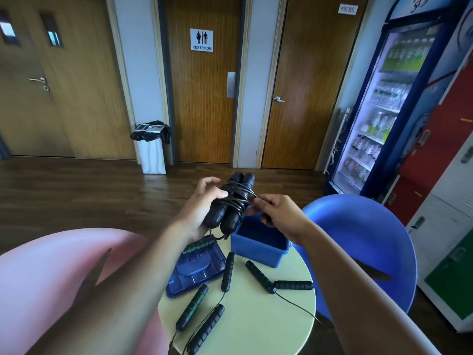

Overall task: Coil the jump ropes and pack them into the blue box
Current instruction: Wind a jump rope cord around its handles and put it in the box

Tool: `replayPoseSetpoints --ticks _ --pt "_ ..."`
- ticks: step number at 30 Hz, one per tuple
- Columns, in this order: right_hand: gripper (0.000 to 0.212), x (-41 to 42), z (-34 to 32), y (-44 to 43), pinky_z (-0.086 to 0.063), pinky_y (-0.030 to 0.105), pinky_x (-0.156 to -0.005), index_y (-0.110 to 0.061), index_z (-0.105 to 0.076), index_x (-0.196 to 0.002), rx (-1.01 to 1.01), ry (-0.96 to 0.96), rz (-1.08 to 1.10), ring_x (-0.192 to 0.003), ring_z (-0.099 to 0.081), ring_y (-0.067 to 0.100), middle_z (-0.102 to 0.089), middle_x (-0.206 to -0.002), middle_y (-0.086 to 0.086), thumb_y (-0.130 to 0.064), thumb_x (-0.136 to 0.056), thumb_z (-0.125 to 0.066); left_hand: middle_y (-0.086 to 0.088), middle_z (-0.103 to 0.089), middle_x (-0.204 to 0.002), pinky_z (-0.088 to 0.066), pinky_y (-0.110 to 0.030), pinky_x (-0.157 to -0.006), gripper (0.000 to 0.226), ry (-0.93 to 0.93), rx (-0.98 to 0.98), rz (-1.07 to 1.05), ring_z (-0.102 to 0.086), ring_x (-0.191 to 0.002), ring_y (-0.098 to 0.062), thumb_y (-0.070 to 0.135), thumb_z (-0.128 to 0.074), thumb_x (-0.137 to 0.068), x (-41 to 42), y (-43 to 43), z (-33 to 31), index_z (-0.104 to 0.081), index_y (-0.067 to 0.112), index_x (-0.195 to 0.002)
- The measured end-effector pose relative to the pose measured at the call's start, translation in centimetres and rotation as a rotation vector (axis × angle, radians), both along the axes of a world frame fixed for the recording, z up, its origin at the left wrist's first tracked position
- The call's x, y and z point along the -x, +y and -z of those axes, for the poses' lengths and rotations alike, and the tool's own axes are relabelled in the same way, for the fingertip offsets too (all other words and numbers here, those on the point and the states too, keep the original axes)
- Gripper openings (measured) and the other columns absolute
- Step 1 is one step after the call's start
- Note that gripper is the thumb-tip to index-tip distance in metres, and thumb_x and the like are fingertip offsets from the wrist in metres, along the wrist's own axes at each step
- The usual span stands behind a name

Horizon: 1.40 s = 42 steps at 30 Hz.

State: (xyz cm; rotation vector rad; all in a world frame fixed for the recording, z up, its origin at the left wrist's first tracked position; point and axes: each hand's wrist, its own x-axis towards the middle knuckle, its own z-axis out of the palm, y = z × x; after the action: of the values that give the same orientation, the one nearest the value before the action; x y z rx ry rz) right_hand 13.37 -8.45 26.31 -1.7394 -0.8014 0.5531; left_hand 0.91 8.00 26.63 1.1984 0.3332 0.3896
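Over the desk's 12 o'clock edge, a pair of black handles (231, 204) was held side by side in the left grip (202, 203), its fingers curled round them, with thin cord (238, 198) wound several times about their middle. The cord's free end was pinched between thumb and fingertips of the right grip (279, 213), at 3 o'clock of the bundle. Beneath, at 12 o'clock on the desk (256, 326), the blue box (256, 256) stood open, its inside partly hidden by the right grip. Its lid (197, 270) lay at 10 o'clock, with a green-ringed handle (202, 245) resting on it. Loose handles (259, 276) were scattered from 3 to 7 o'clock, and some cords trailed over the desk's rim.

Springy cord was judged the main hazard. If the pinch were eased before the end was tucked under a turn, the windings could be expected to spring open on the way into the box. The trailing cords might be snagged by a forearm, and handles dragged off the desk.
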Motion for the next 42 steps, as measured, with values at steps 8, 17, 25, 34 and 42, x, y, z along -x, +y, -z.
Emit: replayPoseSetpoints --ticks 8,17,25,34,42 --pt "0.035 0.8 1.5 1.0 -0.034 0.018 -0.053 -0.011 -0.061 -0.074 0.049 -0.32 0.165 -0.048 -0.044 0.002 -0.061 -0.06 0.0 -0.026 -0.103 -0.051 0.027 -0.052 -0.138 -0.04 -0.005 -0.094 0.044 -0.036 -0.536 0.114 -0.05 -0.12 0.017 0.018 -0.047 -0.104 -0.6 1.1 0.7 -0.048 0.041 -0.142" --pt "0.028 1.5 -0.6 0.8 -0.032 0.016 -0.047 -0.017 -0.073 -0.09 0.106 -0.518 0.115 -0.048 -0.046 0.0 -0.061 -0.061 -0.006 -0.028 -0.103 -0.051 -0.006 -0.063 -0.113 -0.058 -0.051 -0.083 0.087 0.154 -0.714 0.259 -0.069 -0.092 -0.028 0.048 -0.071 -0.062 -1.1 1.6 -0.3 -0.032 0.038 -0.139" --pt "0.032 2.4 -2.2 -0.1 -0.034 0.023 -0.052 -0.032 -0.064 -0.078 0.218 -0.568 -0.045 -0.051 -0.048 0.001 -0.062 -0.059 -0.019 -0.024 -0.104 -0.048 0.001 -0.037 -0.122 -0.055 -0.047 -0.087 0.104 0.212 -1.124 0.098 -0.056 -0.106 -0.023 0.057 -0.083 -0.045 -1.6 2.2 0.2 -0.029 0.042 -0.133" --pt "0.026 3.1 -2.0 0.9 -0.041 0.021 -0.067 -0.021 -0.069 -0.123 0.126 -0.663 0.032 -0.081 -0.06 0.016 -0.072 -0.094 -0.002 -0.022 -0.102 -0.053 0.005 -0.062 -0.088 -0.055 -0.045 -0.062 0.07 0.156 -1.089 -0.102 -0.064 -0.074 -0.021 0.04 -0.07 -0.052 -1.8 1.0 0.8 -0.041 0.039 -0.116" --pt "0.013 1.7 -2.1 1.3 -0.039 0.005 -0.08 -0.013 -0.075 -0.104 -0.089 -0.762 0.13 -0.09 -0.059 0.008 -0.065 -0.1 -0.003 -0.015 -0.094 -0.066 -0.003 -0.072 -0.083 -0.053 -0.032 -0.06 0.046 0.1 -0.563 0.1 -0.067 -0.065 -0.016 0.022 -0.074 -0.062 -0.5 0.4 -0.6 -0.066 0.03 -0.107"
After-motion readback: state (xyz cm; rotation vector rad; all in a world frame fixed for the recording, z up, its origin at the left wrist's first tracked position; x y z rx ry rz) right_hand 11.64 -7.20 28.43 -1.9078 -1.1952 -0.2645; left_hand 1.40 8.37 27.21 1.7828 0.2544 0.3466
